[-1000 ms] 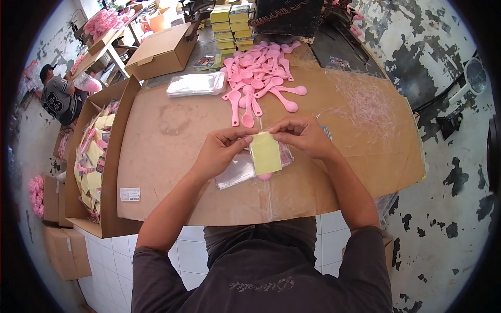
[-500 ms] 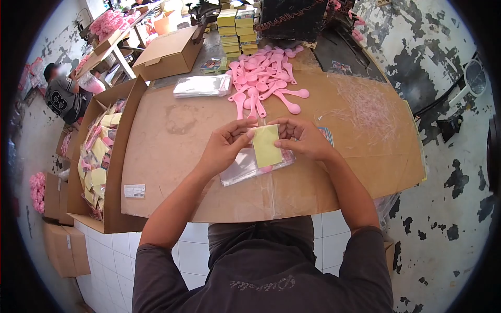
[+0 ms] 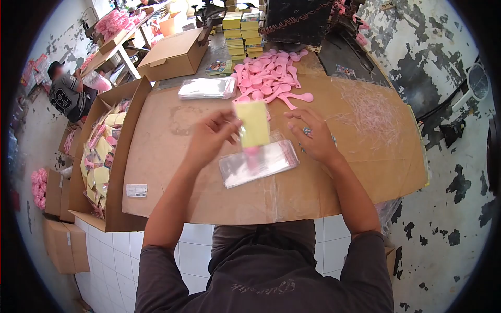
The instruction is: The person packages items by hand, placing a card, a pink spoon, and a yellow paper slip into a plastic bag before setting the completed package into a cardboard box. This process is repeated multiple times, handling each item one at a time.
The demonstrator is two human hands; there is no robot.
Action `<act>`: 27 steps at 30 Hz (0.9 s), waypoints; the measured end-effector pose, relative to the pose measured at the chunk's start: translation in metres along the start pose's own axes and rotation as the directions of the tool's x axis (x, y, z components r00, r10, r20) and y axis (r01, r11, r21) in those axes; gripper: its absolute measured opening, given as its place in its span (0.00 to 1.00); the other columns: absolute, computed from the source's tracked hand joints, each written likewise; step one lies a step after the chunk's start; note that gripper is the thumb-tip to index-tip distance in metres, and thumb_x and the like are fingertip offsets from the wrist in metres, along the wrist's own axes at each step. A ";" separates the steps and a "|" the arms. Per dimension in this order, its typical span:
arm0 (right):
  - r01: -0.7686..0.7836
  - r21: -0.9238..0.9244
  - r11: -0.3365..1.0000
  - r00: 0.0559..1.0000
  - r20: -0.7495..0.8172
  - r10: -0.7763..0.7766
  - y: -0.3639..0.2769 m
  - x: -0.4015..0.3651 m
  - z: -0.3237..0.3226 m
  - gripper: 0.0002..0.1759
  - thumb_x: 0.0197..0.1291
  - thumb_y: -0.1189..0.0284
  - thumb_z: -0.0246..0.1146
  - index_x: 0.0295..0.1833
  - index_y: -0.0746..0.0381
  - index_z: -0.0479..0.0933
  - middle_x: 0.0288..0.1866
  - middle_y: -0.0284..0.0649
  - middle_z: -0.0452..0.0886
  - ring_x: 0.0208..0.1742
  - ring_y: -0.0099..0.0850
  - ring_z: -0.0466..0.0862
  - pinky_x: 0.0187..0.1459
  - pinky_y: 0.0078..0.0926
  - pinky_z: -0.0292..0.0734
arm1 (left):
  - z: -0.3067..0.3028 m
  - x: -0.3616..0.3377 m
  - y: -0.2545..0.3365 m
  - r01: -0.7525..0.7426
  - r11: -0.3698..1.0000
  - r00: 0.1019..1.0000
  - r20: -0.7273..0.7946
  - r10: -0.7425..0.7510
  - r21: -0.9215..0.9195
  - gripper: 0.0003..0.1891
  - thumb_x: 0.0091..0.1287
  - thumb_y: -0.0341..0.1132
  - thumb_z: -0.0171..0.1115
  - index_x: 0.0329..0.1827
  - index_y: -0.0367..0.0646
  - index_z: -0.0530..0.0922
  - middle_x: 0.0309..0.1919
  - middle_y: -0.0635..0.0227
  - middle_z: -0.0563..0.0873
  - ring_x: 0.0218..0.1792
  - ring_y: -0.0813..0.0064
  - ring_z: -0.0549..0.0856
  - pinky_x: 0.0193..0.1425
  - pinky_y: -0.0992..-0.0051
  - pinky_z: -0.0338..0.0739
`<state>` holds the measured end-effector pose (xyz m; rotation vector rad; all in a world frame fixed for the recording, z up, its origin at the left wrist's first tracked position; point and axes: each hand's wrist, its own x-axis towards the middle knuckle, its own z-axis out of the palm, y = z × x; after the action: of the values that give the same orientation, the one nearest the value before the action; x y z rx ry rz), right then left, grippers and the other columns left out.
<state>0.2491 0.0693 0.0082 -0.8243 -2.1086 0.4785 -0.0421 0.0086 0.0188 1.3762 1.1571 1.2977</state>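
Note:
My left hand pinches a clear bag with a yellow card in it, raised over the cardboard-covered table. A blurred pink piece shows under the card. Below lies a stack of clear plastic bags. My right hand is apart from the card, its fingers spread, above small printed cards that it partly covers. Beyond the hands is a heap of pink spoons. Another stack of clear bags lies left of the heap.
An open carton of packed bags stands at the left. Stacks of cards, a closed box and a black box are at the back. Plastic scraps lie right. Another person sits far left.
My left hand has moved left with the bagged yellow card, off the bag stack. My right hand has let go of the card and moved right, its fingers opening.

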 end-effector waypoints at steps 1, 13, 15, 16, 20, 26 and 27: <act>0.040 -0.133 0.990 0.999 -0.016 -0.042 0.005 0.001 -0.003 0.14 0.68 0.68 0.67 0.55 0.64 0.84 0.54 0.41 0.85 0.59 0.39 0.82 0.63 0.38 0.73 | -0.008 0.000 0.007 -0.048 0.998 0.995 -0.089 0.045 -0.037 0.18 0.75 0.35 0.69 0.62 0.34 0.82 0.41 0.69 0.89 0.36 0.82 0.86 0.36 0.77 0.84; -0.029 -0.395 0.918 0.993 0.094 0.071 0.025 0.000 -0.045 0.14 0.65 0.68 0.68 0.53 0.62 0.85 0.52 0.44 0.84 0.61 0.44 0.80 0.66 0.44 0.70 | -0.227 -0.119 0.041 -0.107 0.980 0.578 -0.792 0.199 0.168 0.24 0.80 0.44 0.64 0.71 0.36 0.77 0.59 0.63 0.85 0.56 0.73 0.86 0.57 0.72 0.85; -0.062 -0.386 0.921 0.982 0.142 0.126 0.028 -0.004 -0.057 0.15 0.63 0.69 0.69 0.53 0.62 0.86 0.52 0.44 0.85 0.60 0.45 0.80 0.65 0.44 0.72 | -0.278 -0.137 0.031 0.052 0.976 0.559 -0.816 0.147 0.212 0.26 0.80 0.45 0.64 0.72 0.35 0.76 0.63 0.58 0.83 0.63 0.64 0.83 0.66 0.65 0.81; -0.079 -0.370 0.926 0.974 0.170 0.151 0.029 -0.003 -0.063 0.15 0.62 0.69 0.70 0.53 0.62 0.86 0.51 0.45 0.85 0.59 0.45 0.81 0.64 0.44 0.73 | -0.285 -0.139 0.018 0.274 0.832 0.365 -0.853 0.373 0.482 0.27 0.79 0.45 0.64 0.72 0.35 0.76 0.64 0.55 0.82 0.66 0.61 0.81 0.69 0.63 0.78; -0.108 -0.401 0.910 0.910 0.330 0.253 0.031 -0.005 -0.075 0.15 0.58 0.72 0.73 0.51 0.63 0.86 0.48 0.46 0.84 0.55 0.46 0.82 0.59 0.41 0.77 | -0.218 -0.111 0.022 0.428 0.427 0.428 -0.595 0.680 0.797 0.28 0.76 0.44 0.68 0.72 0.37 0.75 0.69 0.50 0.79 0.73 0.54 0.76 0.78 0.60 0.68; -0.137 -0.388 0.911 0.881 0.373 0.291 0.046 -0.003 -0.071 0.14 0.53 0.74 0.76 0.46 0.64 0.85 0.42 0.45 0.83 0.50 0.44 0.83 0.53 0.40 0.79 | -0.025 -0.029 0.023 -0.271 0.666 0.941 0.045 0.336 0.694 0.21 0.66 0.32 0.75 0.61 0.40 0.84 0.57 0.59 0.88 0.59 0.61 0.86 0.65 0.66 0.78; -0.175 -0.361 0.916 0.877 0.366 0.312 0.046 -0.003 -0.071 0.14 0.53 0.74 0.76 0.45 0.64 0.85 0.42 0.45 0.83 0.50 0.44 0.84 0.53 0.40 0.79 | -0.005 -0.018 0.017 -0.331 0.614 0.936 0.168 0.309 0.717 0.21 0.65 0.33 0.75 0.60 0.39 0.84 0.52 0.58 0.88 0.56 0.58 0.86 0.63 0.62 0.79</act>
<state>0.3249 0.1040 0.0231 -1.2843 -2.5322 0.4868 -0.0467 -0.0120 0.0324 2.2850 1.5599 1.0545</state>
